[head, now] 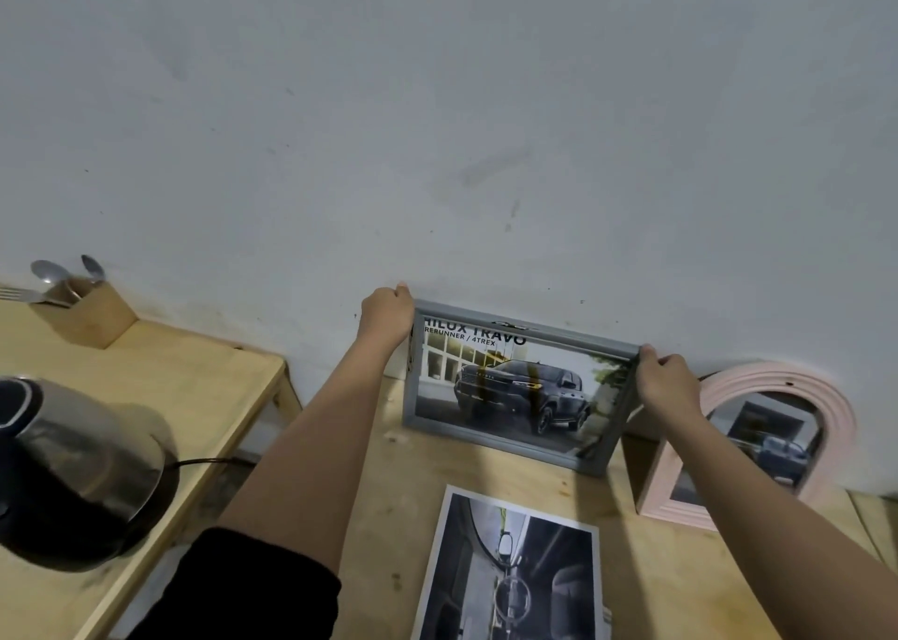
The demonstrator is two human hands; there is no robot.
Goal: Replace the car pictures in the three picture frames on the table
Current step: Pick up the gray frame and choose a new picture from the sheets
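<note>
The grey frame (495,440) looks rigid and light, but its glazed front is probably breakable and smooth. It is best held by the outer rails with a hand on each side, never by pressing the pane. That is how it is held here: the left hand (386,314) has its fingers curled round the upper left corner, and the right hand (668,382) has its fingers clamped on the upper right corner. The frame stands on its long edge at the back of the wooden table (398,484), tilted back towards the wall (486,129). Its car picture (520,386) shows a dark pickup under bold lettering. A loose print (510,571) lies flat just in front. A pink arched frame (777,379) leans beside it on the right.
</note>
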